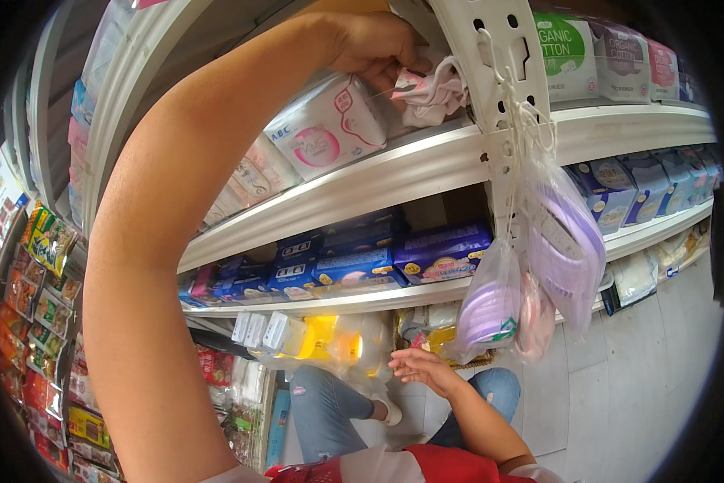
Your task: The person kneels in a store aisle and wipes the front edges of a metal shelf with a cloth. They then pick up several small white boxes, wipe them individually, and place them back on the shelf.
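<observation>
My left hand (377,51) reaches onto the upper white shelf (350,181), its fingers on a crumpled white and pink cloth or soft wrapper (431,90); whether they grip it I cannot tell. Just left of the cloth stands a white and pink ABC pack of sanitary pads (329,124). Low in the view, my right hand (422,368) hangs above my knees with its fingers apart and nothing in it. Blue packs (356,268) and a purple pack (443,250) line the shelf below.
Bagged lilac slippers (564,253) hang on strings from the perforated white post (519,66). Organic cotton packs (625,57) stand on the right shelf. Bagged yellow goods (332,341) lie below, near my knees. Snack packets (48,238) hang at the far left.
</observation>
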Action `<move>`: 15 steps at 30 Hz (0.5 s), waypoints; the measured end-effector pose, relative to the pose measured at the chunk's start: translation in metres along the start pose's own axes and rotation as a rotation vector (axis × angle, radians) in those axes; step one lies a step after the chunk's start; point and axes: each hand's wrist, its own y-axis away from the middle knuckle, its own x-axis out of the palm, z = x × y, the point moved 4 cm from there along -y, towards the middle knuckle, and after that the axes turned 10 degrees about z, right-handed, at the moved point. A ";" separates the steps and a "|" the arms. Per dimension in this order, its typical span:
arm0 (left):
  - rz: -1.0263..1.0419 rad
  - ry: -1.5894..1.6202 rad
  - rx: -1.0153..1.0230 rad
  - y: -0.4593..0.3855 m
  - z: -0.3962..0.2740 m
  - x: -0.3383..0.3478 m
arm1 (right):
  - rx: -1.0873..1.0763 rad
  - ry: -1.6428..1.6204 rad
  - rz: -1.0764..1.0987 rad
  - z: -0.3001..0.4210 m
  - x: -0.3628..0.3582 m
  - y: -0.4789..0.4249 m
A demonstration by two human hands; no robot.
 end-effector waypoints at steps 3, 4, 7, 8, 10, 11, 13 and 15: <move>0.006 0.081 0.013 -0.003 0.001 0.000 | -0.003 0.009 -0.020 -0.002 0.000 -0.001; 0.039 0.197 0.027 -0.005 -0.001 -0.002 | -0.007 0.012 -0.024 -0.002 0.001 -0.001; 0.025 0.257 0.103 -0.003 -0.006 -0.015 | 0.000 0.024 -0.046 -0.004 0.001 -0.002; 0.001 0.229 0.134 0.001 -0.008 -0.019 | 0.005 0.029 -0.055 -0.005 0.002 -0.002; -0.049 0.241 0.167 0.013 -0.011 -0.022 | 0.008 0.041 -0.064 -0.005 0.003 -0.004; -0.077 0.247 0.183 0.021 -0.013 -0.021 | 0.010 0.047 -0.066 -0.006 0.004 -0.004; -0.184 0.212 0.211 0.038 -0.019 -0.016 | 0.023 0.065 -0.097 -0.007 0.006 -0.004; -0.277 0.204 0.264 0.054 -0.026 -0.009 | 0.027 0.077 -0.120 -0.007 0.007 -0.004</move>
